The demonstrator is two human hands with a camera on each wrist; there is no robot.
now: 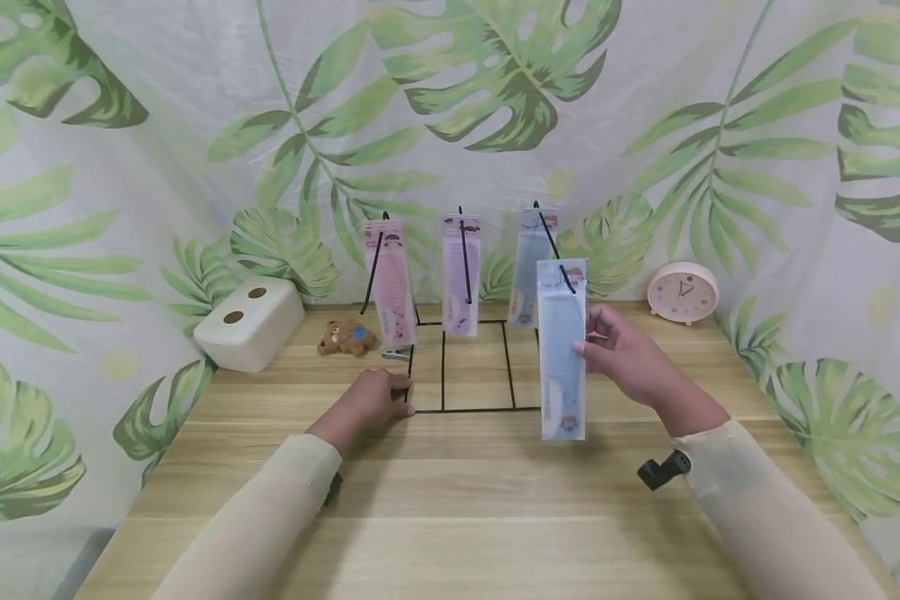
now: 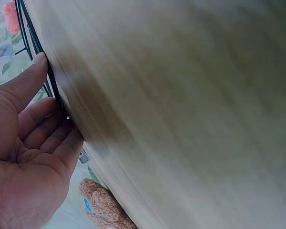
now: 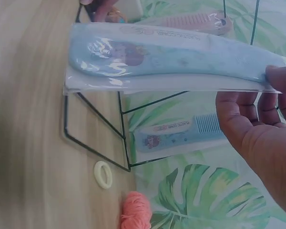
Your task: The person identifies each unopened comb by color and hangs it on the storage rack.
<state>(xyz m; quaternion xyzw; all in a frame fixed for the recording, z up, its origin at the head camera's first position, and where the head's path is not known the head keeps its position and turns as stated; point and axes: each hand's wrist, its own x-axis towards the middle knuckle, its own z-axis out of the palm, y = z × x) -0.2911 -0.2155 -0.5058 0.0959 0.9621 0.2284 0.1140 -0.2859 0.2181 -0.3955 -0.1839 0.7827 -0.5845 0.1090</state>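
My right hand pinches the edge of a blue comb in a clear packet between thumb and fingers. The packet's top is at the end of a hook on a black wire rack, with the hook tip through it. On the rack's other hooks hang a pink packaged comb, a purple one and another blue one. At the rack's front left corner, my left hand holds the base wire, thumb on one side and fingers on the other.
A brown plush bear and a silver clip lie left of the rack. Behind them stands a cream box with two holes. A pink clock is at back right. The right wrist view shows a cream ring and coral yarn.
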